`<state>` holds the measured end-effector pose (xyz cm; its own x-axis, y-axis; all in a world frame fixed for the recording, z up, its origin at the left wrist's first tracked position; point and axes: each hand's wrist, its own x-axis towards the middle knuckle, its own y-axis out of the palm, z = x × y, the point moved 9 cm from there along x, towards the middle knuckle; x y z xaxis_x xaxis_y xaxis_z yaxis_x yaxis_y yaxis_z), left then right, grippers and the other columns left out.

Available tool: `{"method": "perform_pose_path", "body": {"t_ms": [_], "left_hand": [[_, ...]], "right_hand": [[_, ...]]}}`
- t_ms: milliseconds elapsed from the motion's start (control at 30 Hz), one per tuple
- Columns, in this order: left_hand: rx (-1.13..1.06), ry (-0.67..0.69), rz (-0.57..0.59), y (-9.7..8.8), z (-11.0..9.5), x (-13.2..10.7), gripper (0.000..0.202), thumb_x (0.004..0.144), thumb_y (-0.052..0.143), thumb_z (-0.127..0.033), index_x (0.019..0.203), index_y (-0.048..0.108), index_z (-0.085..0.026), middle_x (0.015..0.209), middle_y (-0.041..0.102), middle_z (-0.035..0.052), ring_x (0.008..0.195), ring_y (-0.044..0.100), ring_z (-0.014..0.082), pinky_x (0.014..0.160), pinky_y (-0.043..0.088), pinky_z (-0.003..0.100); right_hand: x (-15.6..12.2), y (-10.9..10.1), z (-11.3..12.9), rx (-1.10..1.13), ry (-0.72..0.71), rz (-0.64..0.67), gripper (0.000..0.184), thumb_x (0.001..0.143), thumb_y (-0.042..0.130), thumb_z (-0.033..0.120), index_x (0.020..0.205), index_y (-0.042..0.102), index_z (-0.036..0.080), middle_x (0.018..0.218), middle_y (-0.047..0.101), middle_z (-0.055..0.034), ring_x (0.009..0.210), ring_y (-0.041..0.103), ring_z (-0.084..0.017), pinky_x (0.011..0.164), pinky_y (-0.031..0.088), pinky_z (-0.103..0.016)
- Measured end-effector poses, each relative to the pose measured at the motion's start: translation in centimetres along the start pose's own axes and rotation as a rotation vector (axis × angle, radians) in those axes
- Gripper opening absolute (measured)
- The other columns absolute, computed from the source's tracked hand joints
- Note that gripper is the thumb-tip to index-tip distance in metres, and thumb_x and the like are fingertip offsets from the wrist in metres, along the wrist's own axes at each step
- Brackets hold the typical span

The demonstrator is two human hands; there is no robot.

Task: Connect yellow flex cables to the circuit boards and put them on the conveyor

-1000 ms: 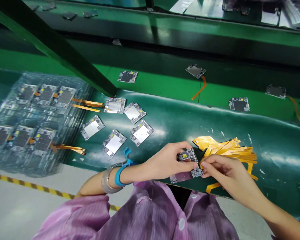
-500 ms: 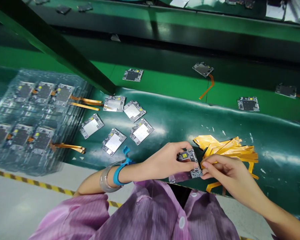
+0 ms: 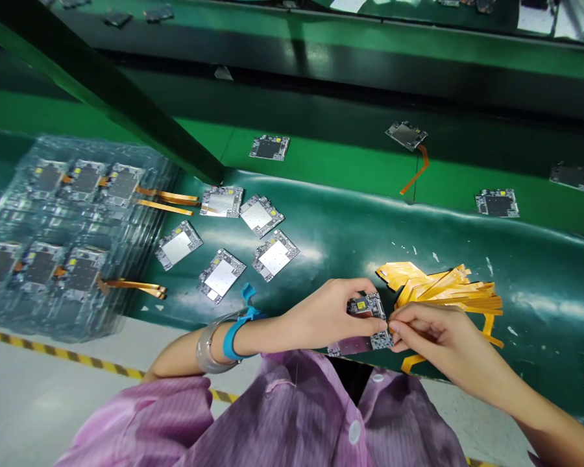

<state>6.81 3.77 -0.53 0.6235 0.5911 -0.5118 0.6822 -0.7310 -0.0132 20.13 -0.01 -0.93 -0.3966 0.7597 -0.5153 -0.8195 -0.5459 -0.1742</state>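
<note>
My left hand (image 3: 321, 314) is closed on a circuit board (image 3: 382, 337), thumb across its face and fingers at its far edge. The board has a yellow square and a shiny plate, and is tilted near the table's front edge. Against the board's right edge, my right hand (image 3: 431, 331) pinches the end of an orange flex cable (image 3: 390, 326); most of it is hidden by the fingers. Just beyond that hand lies a fanned pile of orange flex cables (image 3: 448, 288). Around my left wrist is a blue strap (image 3: 233, 338).
Several loose boards (image 3: 275, 255) lie on the green mat at left. Stacked clear trays (image 3: 73, 220) hold boards with cables. A green post (image 3: 165, 130) slants down to the mat's far edge. Beyond it, a green conveyor (image 3: 331, 165) carries boards, one with a cable (image 3: 406, 135).
Boards on the conveyor have shifted right. My right fingertips have moved slightly left, closer to the board's edge. My left hand keeps its hold with only a small shift.
</note>
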Motion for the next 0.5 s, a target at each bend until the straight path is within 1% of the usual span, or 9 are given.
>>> {"method": "perform_pose_path", "body": {"t_ms": [67, 133, 267, 400, 433, 500], "left_hand": [[0.003, 0.006, -0.002, 0.0, 0.0, 0.2, 0.019, 0.081, 0.068, -0.033, 0.083, 0.057, -0.017, 0.069, 0.055, -0.0050, 0.061, 0.045, 0.0091, 0.056, 0.035, 0.021], [0.020, 0.020, -0.016, 0.0, 0.0, 0.4, 0.019, 0.079, 0.067, -0.031, 0.080, 0.054, -0.018, 0.068, 0.052, -0.0056, 0.061, 0.043, 0.0090, 0.055, 0.033, 0.021], [0.060, 0.065, -0.055, -0.4, -0.2, 0.9, 0.028, 0.075, 0.069, -0.029, 0.070, 0.045, -0.018, 0.065, 0.041, -0.0066, 0.061, 0.036, 0.0086, 0.052, 0.027, 0.020], [0.043, 0.062, -0.067, -1.0, 0.0, 1.2, 0.039, 0.080, 0.070, -0.040, 0.068, 0.040, -0.018, 0.062, 0.035, -0.0071, 0.059, 0.032, 0.0082, 0.051, 0.023, 0.022], [0.050, 0.063, -0.074, -1.1, 0.0, 1.2, 0.040, 0.082, 0.068, -0.044, 0.068, 0.040, -0.018, 0.062, 0.034, -0.0071, 0.059, 0.031, 0.0083, 0.051, 0.023, 0.022], [0.089, 0.059, -0.096, -1.5, 0.0, 1.1, 0.041, 0.087, 0.063, -0.050, 0.071, 0.044, -0.018, 0.062, 0.034, -0.0071, 0.057, 0.031, 0.0086, 0.051, 0.022, 0.023]], "right_hand": [[0.1, 0.1, 0.1, -0.008, -0.013, 0.001, 0.028, 0.098, 0.058, 0.047, 0.088, 0.069, 0.023, 0.088, 0.074, -0.0029, 0.077, 0.073, -0.020, 0.071, 0.060, -0.030], [0.2, 0.1, 0.3, -0.011, -0.019, -0.004, 0.027, 0.098, 0.057, 0.045, 0.088, 0.070, 0.024, 0.086, 0.074, -0.0022, 0.077, 0.074, -0.020, 0.071, 0.060, -0.029], [0.6, 0.5, 0.6, 0.057, 0.001, 0.019, 0.027, 0.098, 0.057, 0.043, 0.086, 0.070, 0.022, 0.081, 0.070, -0.0018, 0.082, 0.075, -0.022, 0.072, 0.061, -0.029], [1.1, 0.9, 0.4, 0.270, 0.054, 0.035, 0.035, 0.099, 0.054, 0.049, 0.085, 0.070, 0.020, 0.082, 0.069, -0.0032, 0.084, 0.075, -0.022, 0.079, 0.063, -0.032], [1.3, 1.0, 0.3, 0.316, 0.062, 0.039, 0.035, 0.097, 0.057, 0.050, 0.085, 0.070, 0.020, 0.082, 0.069, -0.0031, 0.083, 0.075, -0.021, 0.079, 0.063, -0.032], [2.0, 1.2, 0.2, 0.377, 0.067, 0.045, 0.031, 0.091, 0.067, 0.050, 0.089, 0.070, 0.019, 0.087, 0.069, -0.0028, 0.081, 0.073, -0.019, 0.079, 0.064, -0.033]]}}
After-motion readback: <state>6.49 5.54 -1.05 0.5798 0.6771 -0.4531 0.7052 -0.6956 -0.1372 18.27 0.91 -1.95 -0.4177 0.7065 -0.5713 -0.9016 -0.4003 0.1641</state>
